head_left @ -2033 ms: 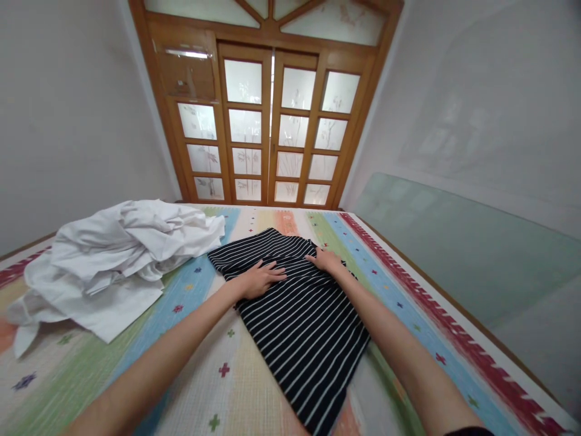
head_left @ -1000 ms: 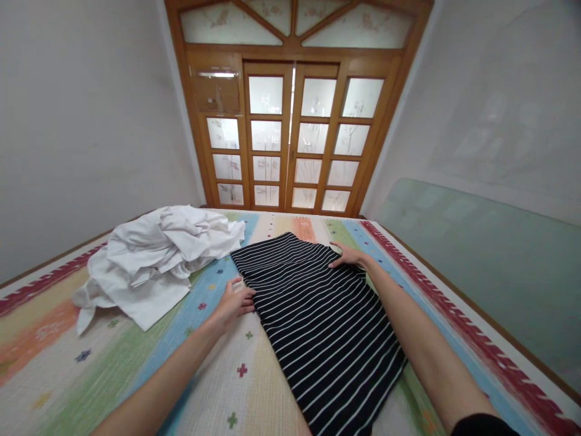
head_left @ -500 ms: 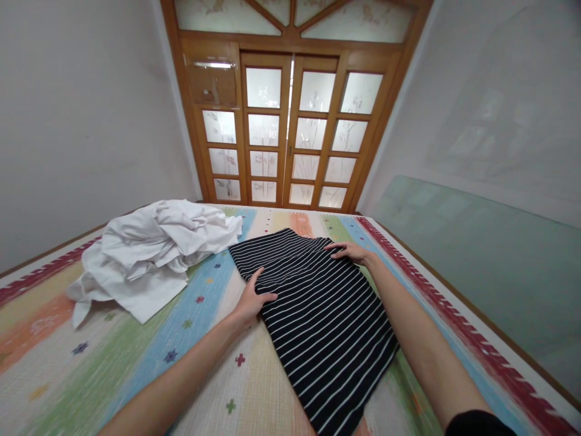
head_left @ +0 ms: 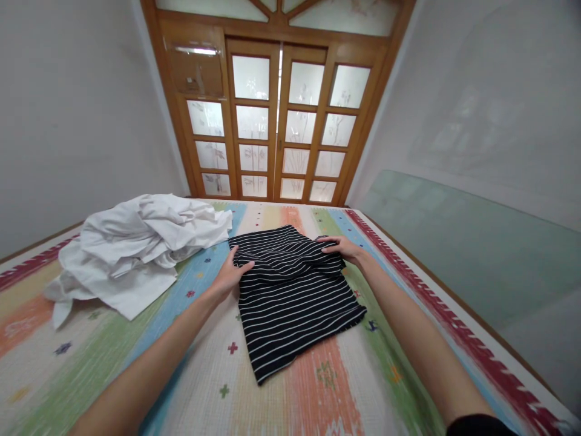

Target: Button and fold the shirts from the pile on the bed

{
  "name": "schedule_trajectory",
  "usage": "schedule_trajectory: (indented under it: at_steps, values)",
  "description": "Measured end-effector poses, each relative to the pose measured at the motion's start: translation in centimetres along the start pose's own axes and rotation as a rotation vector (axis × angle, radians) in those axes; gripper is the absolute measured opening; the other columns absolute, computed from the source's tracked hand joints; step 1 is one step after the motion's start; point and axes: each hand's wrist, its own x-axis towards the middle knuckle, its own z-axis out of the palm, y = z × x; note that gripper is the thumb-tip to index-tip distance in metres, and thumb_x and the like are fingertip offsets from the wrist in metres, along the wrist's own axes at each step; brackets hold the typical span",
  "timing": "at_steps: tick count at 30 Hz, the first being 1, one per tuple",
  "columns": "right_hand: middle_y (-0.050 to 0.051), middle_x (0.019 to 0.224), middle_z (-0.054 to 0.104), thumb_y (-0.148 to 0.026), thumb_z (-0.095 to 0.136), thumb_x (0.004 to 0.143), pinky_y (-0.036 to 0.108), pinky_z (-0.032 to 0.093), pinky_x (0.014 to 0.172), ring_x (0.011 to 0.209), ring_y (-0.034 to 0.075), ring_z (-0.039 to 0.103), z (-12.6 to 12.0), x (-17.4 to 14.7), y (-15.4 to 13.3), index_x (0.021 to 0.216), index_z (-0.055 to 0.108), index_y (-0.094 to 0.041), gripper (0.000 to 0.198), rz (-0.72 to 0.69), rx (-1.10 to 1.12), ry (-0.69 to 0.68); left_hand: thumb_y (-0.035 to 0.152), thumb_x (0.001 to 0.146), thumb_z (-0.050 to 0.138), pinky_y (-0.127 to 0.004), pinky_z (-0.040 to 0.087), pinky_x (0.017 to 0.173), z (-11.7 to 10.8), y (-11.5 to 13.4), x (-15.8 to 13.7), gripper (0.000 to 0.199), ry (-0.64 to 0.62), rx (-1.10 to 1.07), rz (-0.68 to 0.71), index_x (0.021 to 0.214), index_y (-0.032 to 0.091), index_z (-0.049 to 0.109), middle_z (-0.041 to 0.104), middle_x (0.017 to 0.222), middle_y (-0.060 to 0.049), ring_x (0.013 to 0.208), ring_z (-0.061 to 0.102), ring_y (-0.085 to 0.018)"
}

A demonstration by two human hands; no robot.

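- Bracketing the striped garment, two bare hands, mine, one to each side.
- Left hand: at the garment's left edge, thumb laid over the cloth, forefinger spread away from it and pointing to the far end. Remaining fingers hidden; I cannot tell whether I pinch the edge or only steady it.
- Right hand: at the far right edge, fingers reaching over the fabric, thumb near them. Cloth looks bunched there; whether I pinch a layer of it, I cannot tell.
- Striped garment: black with thin white lines, lying between my hands in the middle of the bedcover. Near part fairly flat; far part rumpled in a ridge running from hand to hand. Held at opposite edges, I judge, so that both sides stay under control and the width does not slip.
- Black sleeve: on my right arm, at the lower border of view.
- White cloth: a loose, crumpled heap to the left, near the garment's far left corner; probably there to leave me working room.
- Bedcover: multicoloured stripes, small crosses and stars, maroon borders; a broad, level support.
- Pale green panel: against the right wall.
- Wooden doors: beyond the far end, with frosted panes.
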Motion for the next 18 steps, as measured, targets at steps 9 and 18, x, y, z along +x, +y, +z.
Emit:
schedule_trajectory:
  at_steps: [9,18]
  values:
    - [0.003,0.102,0.076,-0.007,0.082,0.053,0.028,0.058,0.077,0.084,0.018,0.070,0.8,-0.5,-0.1,0.099,0.077,-0.023,0.048,0.033,0.016,0.015,0.023,0.066,0.082,-0.041,0.041,0.109,-0.2,-0.5,2.2,0.079,-0.032,0.223,0.102,0.138,0.022,0.050,0.059,0.136,-0.011,0.122,0.058,-0.026]
    - [0.003,0.096,0.077,-0.011,0.084,0.055,0.032,0.058,0.085,0.085,0.019,0.070,0.3,-0.3,-1.5,0.093,0.078,-0.023,0.040,-0.122,-0.077,0.124,0.035,0.069,0.075,-0.041,0.036,0.112,-0.3,2.8,1.3,0.039,-0.088,0.434,0.411,0.106,0.024,0.074,0.071,0.118,-0.005,0.121,0.059,-0.027]
